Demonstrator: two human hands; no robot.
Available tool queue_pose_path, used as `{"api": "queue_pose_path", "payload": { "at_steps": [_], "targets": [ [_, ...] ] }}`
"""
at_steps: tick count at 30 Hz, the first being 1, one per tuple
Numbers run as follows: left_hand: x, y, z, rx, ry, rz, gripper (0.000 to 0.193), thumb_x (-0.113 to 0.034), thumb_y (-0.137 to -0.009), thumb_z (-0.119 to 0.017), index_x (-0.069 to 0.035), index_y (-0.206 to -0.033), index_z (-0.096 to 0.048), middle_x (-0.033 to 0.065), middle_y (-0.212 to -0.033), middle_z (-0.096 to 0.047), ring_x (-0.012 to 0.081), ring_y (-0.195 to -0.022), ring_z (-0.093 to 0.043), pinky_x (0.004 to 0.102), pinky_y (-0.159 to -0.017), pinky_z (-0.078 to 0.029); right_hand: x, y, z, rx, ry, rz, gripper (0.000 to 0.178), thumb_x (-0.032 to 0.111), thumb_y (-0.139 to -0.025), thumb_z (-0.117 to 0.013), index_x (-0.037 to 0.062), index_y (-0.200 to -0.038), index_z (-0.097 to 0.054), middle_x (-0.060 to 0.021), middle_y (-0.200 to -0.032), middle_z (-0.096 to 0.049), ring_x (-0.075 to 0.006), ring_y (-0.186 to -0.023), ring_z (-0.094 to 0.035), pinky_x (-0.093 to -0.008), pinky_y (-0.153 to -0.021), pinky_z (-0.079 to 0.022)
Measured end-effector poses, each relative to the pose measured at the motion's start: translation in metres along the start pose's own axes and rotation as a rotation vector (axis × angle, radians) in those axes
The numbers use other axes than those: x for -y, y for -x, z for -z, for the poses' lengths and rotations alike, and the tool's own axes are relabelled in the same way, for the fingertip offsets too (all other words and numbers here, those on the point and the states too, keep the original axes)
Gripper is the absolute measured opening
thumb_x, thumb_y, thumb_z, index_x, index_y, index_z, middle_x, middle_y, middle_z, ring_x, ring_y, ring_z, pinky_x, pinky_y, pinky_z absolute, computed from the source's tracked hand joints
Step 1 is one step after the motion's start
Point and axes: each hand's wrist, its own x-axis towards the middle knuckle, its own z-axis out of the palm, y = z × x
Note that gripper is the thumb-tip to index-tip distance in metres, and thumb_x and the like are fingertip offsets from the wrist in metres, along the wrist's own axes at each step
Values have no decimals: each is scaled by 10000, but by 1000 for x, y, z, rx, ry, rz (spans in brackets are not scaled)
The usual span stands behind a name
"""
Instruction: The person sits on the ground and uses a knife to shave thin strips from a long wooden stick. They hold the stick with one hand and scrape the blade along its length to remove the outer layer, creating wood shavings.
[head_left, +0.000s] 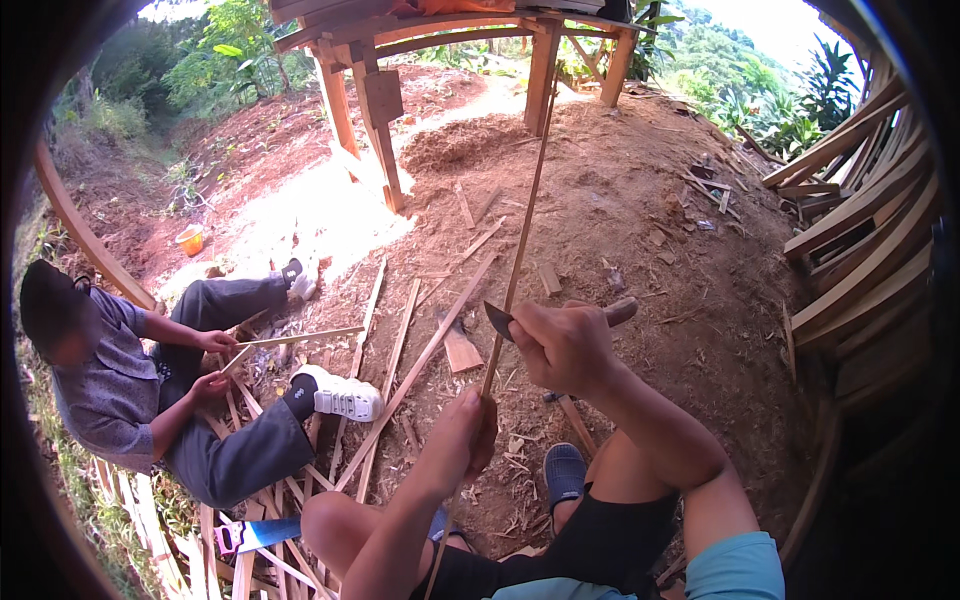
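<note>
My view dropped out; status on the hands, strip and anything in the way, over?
Left hand gripping long thin strip. Right hand holding knife, blade at strip. Nothing seen blocking the blade; saw lies by left knee.

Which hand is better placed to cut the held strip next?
Right hand, probably: it holds the knife, blade at the strip. The left hand only grips the strip lower down.

knife handle (622,311): part-hidden in right hand (562,345) | strip (522,235): lower end cropped
</note>
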Motion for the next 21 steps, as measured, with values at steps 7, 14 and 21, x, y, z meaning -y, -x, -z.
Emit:
{"api": "queue_pose_path", "payload": {
  "at_steps": [7, 14, 21],
  "targets": [
    [-3, 7, 3, 14, 156, 68, 407, -464, -951, -327, -92, -842, -452, -17, -487, -346, 90, -335, -280, 244, -316, -220, 18, 9, -2, 12, -28, 37, 155, 173, -880, -514, 94, -747, -510, -67, -492, -497, -264, -427, -540, -366, -436, -425],
    [-1, 13, 10, 161, 289, 79, 414, -475, -963, -311, -92, -891, -452, -15, -483, -345, 78, -326, -252, 219, -310, -224, 25, 9, -1, -9, -21, 2, 164, 172, -876, -522, 97, -732, -497, -52, -499, -488, -252, -432, -538, -357, -434, -403],
    [4, 16, 18, 184, 354, 90, 430, -516, -947, -335, -107, -894, -456, -23, -490, -342, 70, -327, -267, 208, -300, -212, 29, 1, -2, 9, 9, 30, 162, 206, -875, -539, 121, -744, -500, -34, -489, -513, -235, -416, -547, -351, -444, -419]
  ]
}}
